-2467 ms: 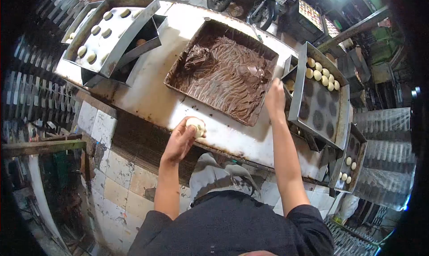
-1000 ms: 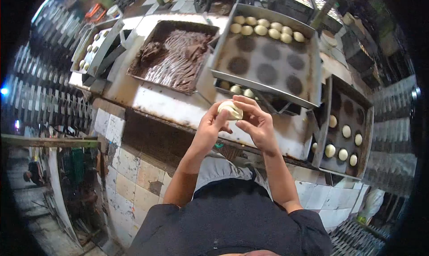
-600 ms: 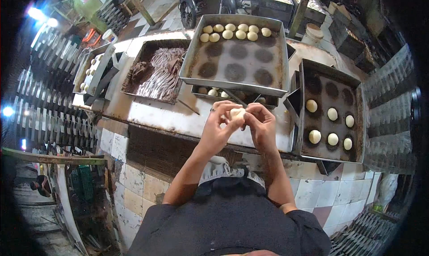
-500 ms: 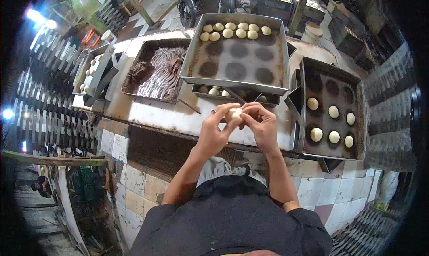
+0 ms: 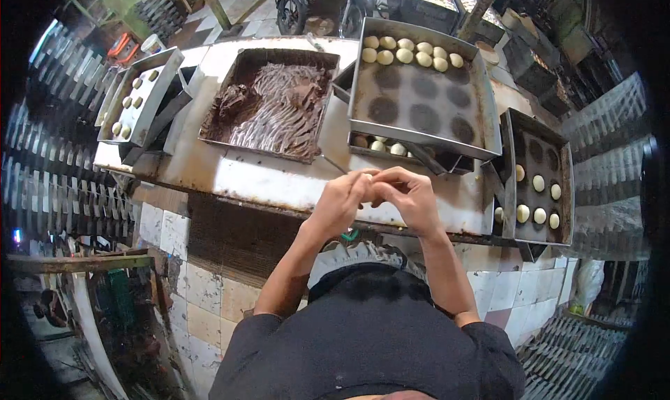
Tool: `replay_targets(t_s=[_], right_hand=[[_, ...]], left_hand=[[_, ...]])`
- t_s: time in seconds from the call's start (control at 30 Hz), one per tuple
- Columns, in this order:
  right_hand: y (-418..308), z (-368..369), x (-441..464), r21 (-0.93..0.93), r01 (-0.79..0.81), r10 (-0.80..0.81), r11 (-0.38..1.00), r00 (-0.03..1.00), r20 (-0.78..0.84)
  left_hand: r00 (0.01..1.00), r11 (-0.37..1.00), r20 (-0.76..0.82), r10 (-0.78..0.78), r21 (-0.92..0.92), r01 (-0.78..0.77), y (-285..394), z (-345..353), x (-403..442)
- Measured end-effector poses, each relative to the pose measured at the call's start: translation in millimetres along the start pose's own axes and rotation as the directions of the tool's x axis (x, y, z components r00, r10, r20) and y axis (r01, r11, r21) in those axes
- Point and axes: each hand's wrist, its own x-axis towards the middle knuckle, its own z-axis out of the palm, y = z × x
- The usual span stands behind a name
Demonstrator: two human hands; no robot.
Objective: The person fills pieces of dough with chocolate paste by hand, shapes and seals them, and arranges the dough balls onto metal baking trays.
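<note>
My left hand (image 5: 340, 203) and my right hand (image 5: 410, 199) meet above the table's front edge, fingers closed together around a small dough ball (image 5: 368, 179). Most of the dough is hidden behind the fingers. Just beyond them lies a tray of brown chocolate-like paste (image 5: 272, 110), and a thin stick or handle (image 5: 333, 164) juts from its near corner toward my left hand. Behind my right hand, a metal baking tray (image 5: 426, 136) carries rows of pale dough balls (image 5: 405, 55) along its far side. It rests on another tray with dough balls in it.
At the right, a tilted baking tray (image 5: 546, 236) holds several spaced dough balls. More dough balls sit in a tray (image 5: 144, 114) at the left end of the white table (image 5: 258, 183). Motorbikes (image 5: 291, 9) stand behind the table; stacked racks line both sides.
The view has swung left, so the table and trays appear further right. My fingers have closed in over the dough ball, which showed more plainly before.
</note>
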Motion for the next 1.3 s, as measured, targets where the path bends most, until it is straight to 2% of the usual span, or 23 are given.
replay_targets(t_s=[0.07,0.13,0.17,0.27,0.3,0.4,0.47,0.53,0.6,0.67,0.7,0.8,0.83,0.87,0.9,0.93,0.97,1.0,1.07,1.13,1.17,1.27,1.3], right_hand=[[2.8,25.0,4.5,0.015,-0.058,0.058,0.998,0.998,-0.019],[9.8,36.3,7.1,-0.058,-0.136,0.132,0.989,0.989,-0.069],[8.3,38.0,8.0,-0.015,-0.191,0.188,0.982,0.975,-0.117],[23.0,26.3,5.0,-0.115,-0.126,0.093,0.985,0.963,-0.254],[22.1,21.2,0.7,-0.116,-0.132,0.094,0.984,0.954,-0.286],[13.7,-3.3,-11.4,0.262,-0.030,0.101,0.965,0.960,-0.260],[22.2,-32.7,-23.1,0.267,0.034,0.047,0.963,0.955,-0.292],[22.2,-62.1,-35.4,0.381,0.037,0.107,0.924,0.931,-0.350],[9.0,-83.0,-46.5,0.388,0.063,0.094,0.920,0.923,-0.373],[-8.0,-99.9,-57.8,0.680,0.144,0.230,0.719,0.874,-0.428],[-19.8,-111.8,-64.9,0.761,0.125,0.233,0.637,0.909,-0.345],[1.3,-155.3,-76.7,0.780,0.238,0.229,0.578,0.870,-0.436],[7.8,-178.4,-84.4,0.768,0.205,0.263,0.607,0.859,-0.438],[-2.0,-201.3,-80.9,0.730,0.205,0.194,0.652,0.886,-0.422],[-18.7,-227.8,-78.9,0.699,0.124,0.219,0.704,0.899,-0.379],[-36.7,-256.8,-74.8,0.660,0.037,0.247,0.751,0.910,-0.333],[-51.0,-286.7,-66.3,0.245,-0.032,0.135,0.969,0.899,-0.416],[-58.9,-315.9,-53.2,-0.225,-0.098,-0.010,0.969,0.900,-0.436],[-59.1,-364.8,-17.8,-0.806,-0.047,-0.391,0.590,0.857,-0.336],[-17.4,-422.1,9.8,-0.961,0.013,-0.424,0.278,0.899,-0.110],[3.9,-445.9,9.8,-0.931,-0.004,-0.176,0.365,0.982,-0.073],[-50.2,-395.2,-4.8,-0.962,-0.050,-0.328,0.270,0.934,-0.140],[-69.0,-374.4,-15.2,-0.924,-0.014,-0.380,0.382,0.909,-0.171]], left_hand=[[0.999,0.997,-0.032,-0.017,-0.079,0.014,-21.3,-22.2,2.6],[0.990,0.999,0.134,-0.032,0.020,0.030,-33.8,-38.3,5.5],[0.987,0.997,0.160,0.006,-0.080,0.007,-24.6,-37.6,6.9],[0.939,0.993,0.344,0.001,-0.114,0.040,-26.4,-30.4,22.0],[0.886,0.918,0.458,-0.076,-0.314,0.241,-20.4,-29.0,27.5],[0.861,0.831,0.506,-0.046,-0.459,0.314,-24.9,-1.4,49.1],[0.840,0.901,0.543,-0.013,-0.358,0.246,-15.5,26.6,63.9],[0.796,0.980,0.581,0.169,-0.016,-0.196,10.8,57.1,77.3],[0.785,0.968,0.598,0.160,0.060,-0.243,38.7,93.3,89.6],[0.731,0.731,0.438,0.523,0.211,-0.649,50.7,133.7,105.7],[0.730,0.691,0.386,0.563,0.264,-0.673,63.1,155.1,112.3],[0.679,0.645,0.380,0.629,0.233,-0.728,64.0,218.5,141.5],[0.708,0.710,0.413,0.573,0.181,-0.681,61.5,235.8,150.8],[0.696,0.767,0.503,0.513,0.096,-0.635,61.9,243.2,164.1],[0.760,0.910,0.515,0.398,-0.118,-0.397,66.4,250.7,170.8],[0.754,0.927,0.539,0.375,-0.220,-0.304,75.4,253.8,181.2],[0.747,0.928,0.564,0.352,-0.314,-0.200,84.5,257.0,191.5],[0.778,0.934,0.517,0.358,-0.184,-0.307,82.1,257.6,206.5],[0.794,0.798,0.502,0.344,0.290,-0.529,78.3,254.0,241.2],[0.867,0.709,0.369,0.335,0.507,-0.490,60.3,251.1,278.0],[0.901,0.691,0.324,0.288,0.581,-0.430,46.6,244.3,300.1],[0.972,0.528,0.095,0.215,0.826,-0.197,18.1,215.5,368.2],[0.972,0.455,0.026,0.232,0.881,-0.132,1.9,204.1,391.4]])
